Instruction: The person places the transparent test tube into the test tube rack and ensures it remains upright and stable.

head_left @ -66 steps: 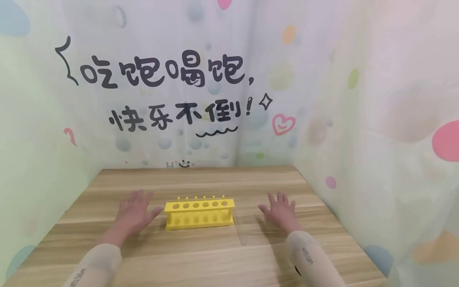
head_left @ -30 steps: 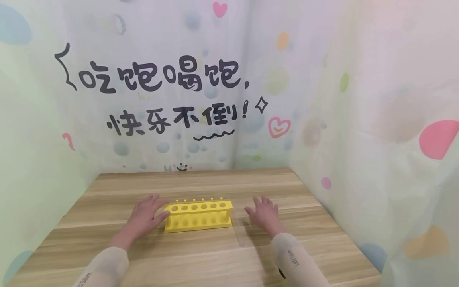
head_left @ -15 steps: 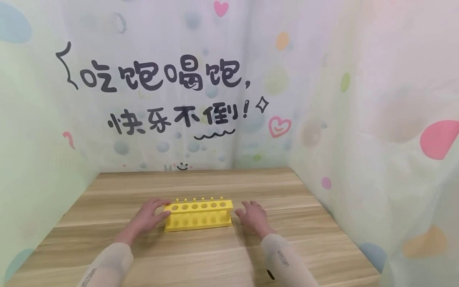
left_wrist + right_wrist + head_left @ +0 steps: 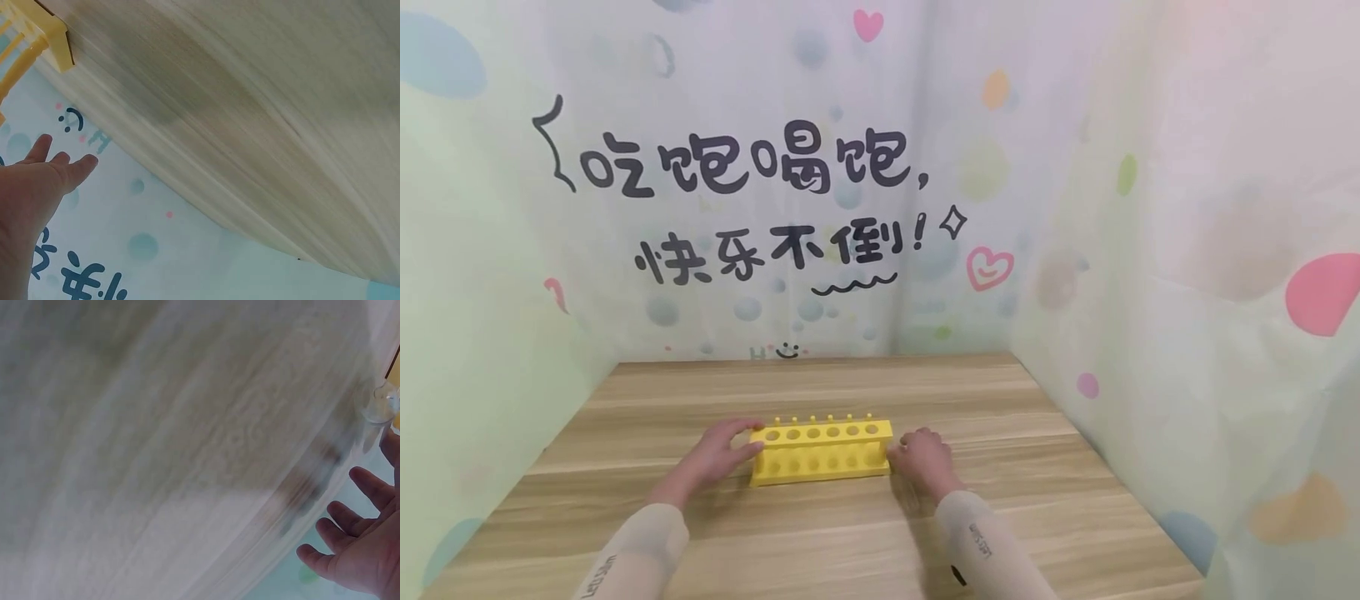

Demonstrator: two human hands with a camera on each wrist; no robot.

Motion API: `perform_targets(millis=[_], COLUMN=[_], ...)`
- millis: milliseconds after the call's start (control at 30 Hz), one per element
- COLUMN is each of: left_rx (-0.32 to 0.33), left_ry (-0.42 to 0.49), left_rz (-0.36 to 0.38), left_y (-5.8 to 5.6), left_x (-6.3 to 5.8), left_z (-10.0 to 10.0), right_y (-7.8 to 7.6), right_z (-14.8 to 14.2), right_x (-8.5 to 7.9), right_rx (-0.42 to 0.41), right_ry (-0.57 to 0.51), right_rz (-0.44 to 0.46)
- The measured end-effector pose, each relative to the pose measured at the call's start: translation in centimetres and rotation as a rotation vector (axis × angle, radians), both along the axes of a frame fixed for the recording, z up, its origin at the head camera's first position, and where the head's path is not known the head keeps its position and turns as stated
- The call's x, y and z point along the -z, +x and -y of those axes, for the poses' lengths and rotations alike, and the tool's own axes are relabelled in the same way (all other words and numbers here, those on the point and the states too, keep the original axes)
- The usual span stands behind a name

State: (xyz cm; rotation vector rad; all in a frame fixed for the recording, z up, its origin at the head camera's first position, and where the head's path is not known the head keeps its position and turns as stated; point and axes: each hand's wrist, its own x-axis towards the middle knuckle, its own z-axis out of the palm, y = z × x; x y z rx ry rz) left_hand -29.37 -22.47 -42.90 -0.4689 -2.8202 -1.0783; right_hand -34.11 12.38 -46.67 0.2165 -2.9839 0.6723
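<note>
A yellow test tube rack (image 4: 822, 478) with a row of holes and pegs stands upright mid-table. My left hand (image 4: 718, 454) holds the left end of its top bar, thumb in front and index finger behind. In the left wrist view the rack's end (image 4: 53, 37) shows at the top left, above the left hand's loose fingers (image 4: 81, 170). My right hand (image 4: 925, 462) is beside the rack's right end. A clear glass test tube (image 4: 911, 500) lies there, partly hidden by it. In the right wrist view the tube's end (image 4: 382, 403) is near the thumb tip; the other fingers are spread.
The wood-grain table (image 4: 790, 550) ends at a patterned back sheet (image 4: 760, 308) with black lettering. Similar dotted sheets close off the left and right sides (image 4: 1150, 375).
My left hand has moved right onto the rack's end. My right hand has moved left, from apart to beside the rack and over the tube, its fingers less spread in the head view.
</note>
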Motion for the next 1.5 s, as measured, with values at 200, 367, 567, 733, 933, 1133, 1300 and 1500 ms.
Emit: perform_targets(millis=[200,367,567,733,933,1133,1300,1500], left_rx=[0.004,-0.003,-0.016,-0.026,-0.039,-0.042,-0.028,-0.031], left_ry=[-0.003,-0.007,0.006,0.011,0.020,0.031,0.035,0.053], left_rz=[0.020,0.032,0.060,0.086,0.112,0.116,0.097,0.119], left_y=[0.0,0.1,0.0,-0.1,-0.2,-0.2,-0.1,0.2], left_x=[-0.2,-0.4,-0.6,-0.8,-1.0,-0.8,-0.5,-0.5], left_z=[-0.2,-0.3,-0.3,-0.3,-0.3,-0.1,0.0,-0.1], right_y=[-0.2,-0.5,-0.6,-0.7,-1.2,-1.8,-2.1,-2.3], right_z=[-0.1,-0.4,-1.2,-2.3,-2.9,-2.5,-1.4,-0.1], right_x=[-0.3,-0.7,-0.8,-1.5,-2.4,-3.3,-4.6,-6.5], right_rx=[0.056,0.135,0.194,0.212,0.196,0.147,0.105,0.047], right_ry=[0.004,0.064,0.009,-0.156,-0.365,-0.601,-0.740,-0.897], right_rz=[0.041,0.060,0.079,0.049,-0.010,-0.034,-0.066,-0.114])
